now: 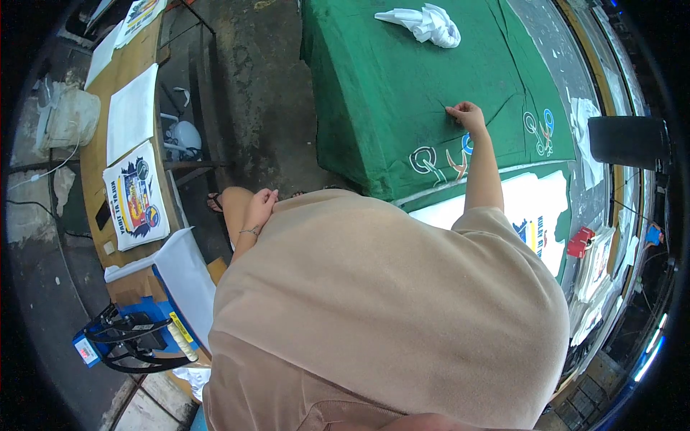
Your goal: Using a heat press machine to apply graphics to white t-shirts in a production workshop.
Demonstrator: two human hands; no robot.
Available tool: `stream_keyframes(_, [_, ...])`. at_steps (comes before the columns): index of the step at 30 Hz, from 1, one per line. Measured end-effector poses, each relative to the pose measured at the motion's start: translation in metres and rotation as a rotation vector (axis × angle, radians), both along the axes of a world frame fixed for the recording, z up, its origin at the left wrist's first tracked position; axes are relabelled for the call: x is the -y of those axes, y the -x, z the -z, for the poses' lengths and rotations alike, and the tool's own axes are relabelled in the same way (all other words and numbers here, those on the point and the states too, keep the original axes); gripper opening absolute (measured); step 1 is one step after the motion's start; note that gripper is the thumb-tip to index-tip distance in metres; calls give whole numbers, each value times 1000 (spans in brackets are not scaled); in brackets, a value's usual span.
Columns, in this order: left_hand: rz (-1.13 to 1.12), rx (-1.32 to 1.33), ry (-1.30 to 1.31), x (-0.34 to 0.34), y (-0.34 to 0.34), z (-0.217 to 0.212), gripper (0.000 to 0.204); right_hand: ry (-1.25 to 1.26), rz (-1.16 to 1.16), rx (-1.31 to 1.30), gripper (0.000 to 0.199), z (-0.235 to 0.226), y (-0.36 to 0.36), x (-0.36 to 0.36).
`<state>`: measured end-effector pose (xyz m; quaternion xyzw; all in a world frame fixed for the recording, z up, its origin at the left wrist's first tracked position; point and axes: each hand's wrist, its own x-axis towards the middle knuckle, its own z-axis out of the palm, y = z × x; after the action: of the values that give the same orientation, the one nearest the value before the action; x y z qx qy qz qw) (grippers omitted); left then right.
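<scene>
My right hand (467,115) reaches over the green cloth (388,93) on the table, its thumb and fingers pinched together close to the surface. Creases run across the cloth near it; whether any fabric is between the fingertips is too small to tell. Outlined scissors-like designs in white, blue and red mark the cloth just below this hand. Beside my thigh and the hem of my tan shirt (388,287), my left hand (264,202) rests with loosely curled fingers and no object visible in it. A crumpled white cloth (431,27) lies at the far end of the green cloth.
White printed sheets (135,197) lie on a wooden table (100,154) at left, near a blue-and-black heat press (144,337). Another printed white piece (496,205) lies under my right arm. A red object (580,243) and a black box (627,141) are at right.
</scene>
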<state>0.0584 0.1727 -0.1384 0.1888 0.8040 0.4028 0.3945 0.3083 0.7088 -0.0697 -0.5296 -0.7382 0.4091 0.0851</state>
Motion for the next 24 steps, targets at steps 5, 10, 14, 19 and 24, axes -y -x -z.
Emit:
stream_keyframes(5, [16,-7,25,1,1,1,32,37,14,-13,26,-3,1,1])
stream_keyframes(10, [7,-21,0,3,2,12,32,67,-18,-8,26,-5,2,1])
stream_keyframes(14, [-11,14,10,5,3,15,32,60,56,-42,26,-3,2,2])
stream_keyframes(19, [-3,-21,-18,4,2,11,32,93,46,-104,23,-2,-4,1])
stream_keyframes(24, [-6,-5,-30,1,1,3,32,136,44,-166,22,1,-6,-1])
